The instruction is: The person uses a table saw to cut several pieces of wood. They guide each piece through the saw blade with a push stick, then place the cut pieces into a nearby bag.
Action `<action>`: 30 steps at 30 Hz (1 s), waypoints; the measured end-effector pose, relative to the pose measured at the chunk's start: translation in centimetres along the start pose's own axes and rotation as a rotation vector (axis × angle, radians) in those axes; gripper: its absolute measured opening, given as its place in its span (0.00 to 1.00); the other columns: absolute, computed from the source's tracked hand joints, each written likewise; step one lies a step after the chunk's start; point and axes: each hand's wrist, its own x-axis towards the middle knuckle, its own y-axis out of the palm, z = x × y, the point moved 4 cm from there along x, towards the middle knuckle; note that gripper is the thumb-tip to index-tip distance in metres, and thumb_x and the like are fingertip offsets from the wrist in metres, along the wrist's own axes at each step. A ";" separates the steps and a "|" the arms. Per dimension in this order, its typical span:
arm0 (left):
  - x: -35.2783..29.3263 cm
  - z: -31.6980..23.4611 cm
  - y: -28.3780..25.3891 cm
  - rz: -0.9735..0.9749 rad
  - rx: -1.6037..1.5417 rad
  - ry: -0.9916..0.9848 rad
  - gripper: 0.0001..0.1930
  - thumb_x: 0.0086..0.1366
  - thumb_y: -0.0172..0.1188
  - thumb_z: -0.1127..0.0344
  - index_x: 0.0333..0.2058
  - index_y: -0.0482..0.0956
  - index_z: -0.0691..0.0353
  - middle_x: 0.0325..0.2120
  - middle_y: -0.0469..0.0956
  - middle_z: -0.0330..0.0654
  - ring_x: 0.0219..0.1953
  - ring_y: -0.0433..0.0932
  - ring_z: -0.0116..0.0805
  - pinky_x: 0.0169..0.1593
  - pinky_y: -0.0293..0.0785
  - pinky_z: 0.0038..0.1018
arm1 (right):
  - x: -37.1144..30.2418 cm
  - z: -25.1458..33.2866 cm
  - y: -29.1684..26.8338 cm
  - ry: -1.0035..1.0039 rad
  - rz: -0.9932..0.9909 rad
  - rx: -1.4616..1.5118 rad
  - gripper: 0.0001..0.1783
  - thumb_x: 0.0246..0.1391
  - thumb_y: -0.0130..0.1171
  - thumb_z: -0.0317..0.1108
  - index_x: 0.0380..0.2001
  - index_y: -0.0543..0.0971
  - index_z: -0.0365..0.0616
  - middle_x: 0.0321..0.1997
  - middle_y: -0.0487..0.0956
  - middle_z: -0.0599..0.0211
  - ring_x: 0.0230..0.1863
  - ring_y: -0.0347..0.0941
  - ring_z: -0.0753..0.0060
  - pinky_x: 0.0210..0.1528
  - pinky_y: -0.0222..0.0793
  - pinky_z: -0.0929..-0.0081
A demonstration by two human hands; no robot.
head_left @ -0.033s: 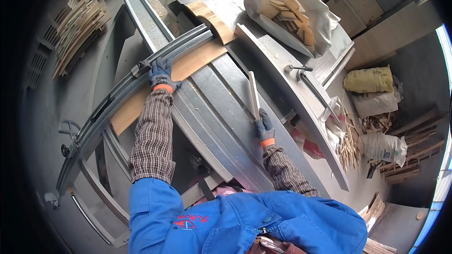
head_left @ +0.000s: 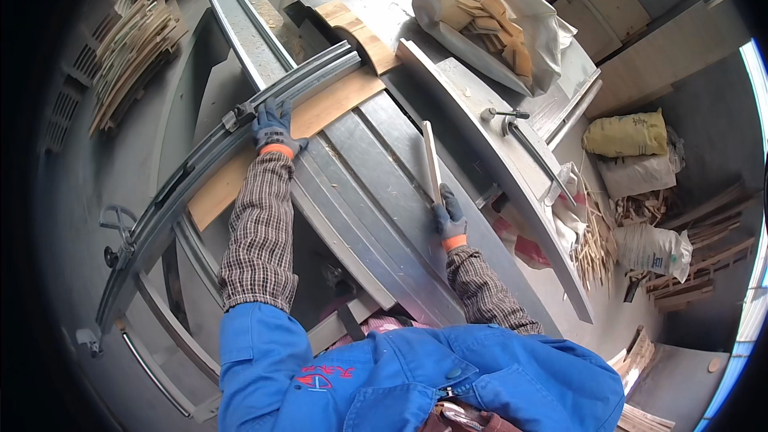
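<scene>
Head view: right hand (head_left: pixel 450 214) around stick (head_left: pixel 432 156), long axis forward, slightly leftward; left hand (head_left: pixel 277 130) wide over board (head_left: pixel 338 104).

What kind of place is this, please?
It looks like a woodworking shop: a wooden board lies on a long metal machine table, a white sack holds wood offcuts, and wooden strips are stacked at left.

The jacket (head_left: pixel 408 360) is blue, the sleeves (head_left: pixel 260 232) brown-checked, the board (head_left: pixel 340 104) tan.
</scene>
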 end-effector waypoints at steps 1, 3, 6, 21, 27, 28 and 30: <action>-0.1 -0.2 0.1 -0.015 -0.002 0.001 0.59 0.49 0.64 0.28 0.75 0.45 0.42 0.76 0.40 0.46 0.76 0.39 0.51 0.73 0.45 0.47 | 0.0 -0.1 -0.2 -0.016 -0.012 0.004 0.30 0.61 0.60 0.34 0.65 0.70 0.36 0.69 0.70 0.56 0.71 0.63 0.65 0.72 0.56 0.70; -0.4 0.0 1.0 -0.109 0.026 -0.006 0.59 0.51 0.63 0.28 0.75 0.44 0.42 0.76 0.40 0.46 0.76 0.42 0.50 0.73 0.45 0.46 | 0.0 0.2 0.0 0.010 -0.009 0.023 0.30 0.61 0.61 0.34 0.65 0.69 0.37 0.69 0.70 0.56 0.71 0.64 0.65 0.72 0.56 0.70; -3.7 -1.3 3.1 -0.292 -0.175 0.006 0.54 0.51 0.66 0.31 0.72 0.53 0.44 0.73 0.48 0.48 0.74 0.47 0.49 0.73 0.46 0.42 | -0.9 -1.2 -1.5 0.096 -0.024 0.057 0.31 0.62 0.59 0.33 0.67 0.68 0.41 0.69 0.70 0.57 0.69 0.65 0.67 0.69 0.58 0.74; -17.1 5.8 27.7 -0.533 -2.716 -1.152 0.14 0.65 0.67 0.55 0.43 0.79 0.55 0.33 0.81 0.32 0.31 0.81 0.22 0.25 0.79 0.12 | -8.5 -1.4 -8.8 -0.010 -0.060 -0.009 0.31 0.62 0.60 0.32 0.68 0.68 0.40 0.69 0.71 0.59 0.69 0.66 0.68 0.69 0.59 0.75; -16.8 0.6 25.9 -0.350 -2.680 -1.094 0.12 0.66 0.66 0.56 0.38 0.79 0.57 0.27 0.77 0.31 0.23 0.73 0.19 0.19 0.69 0.12 | -9.5 -2.5 -9.2 0.041 -0.077 0.047 0.31 0.62 0.60 0.33 0.67 0.68 0.40 0.69 0.71 0.58 0.69 0.65 0.66 0.70 0.58 0.74; -16.6 0.0 25.5 -0.320 -2.645 -1.056 0.13 0.66 0.66 0.54 0.35 0.79 0.58 0.24 0.74 0.30 0.19 0.69 0.19 0.16 0.64 0.13 | -9.6 -2.6 -8.9 0.040 -0.073 0.033 0.31 0.61 0.60 0.33 0.67 0.68 0.40 0.69 0.71 0.58 0.69 0.65 0.66 0.70 0.58 0.74; -16.1 -1.1 24.7 -0.236 -2.416 -0.985 0.17 0.67 0.64 0.50 0.28 0.77 0.57 0.17 0.67 0.29 0.14 0.60 0.19 0.14 0.56 0.15 | -9.6 -3.3 -8.2 0.077 -0.066 0.044 0.31 0.61 0.60 0.32 0.67 0.69 0.41 0.69 0.71 0.58 0.70 0.65 0.66 0.70 0.57 0.74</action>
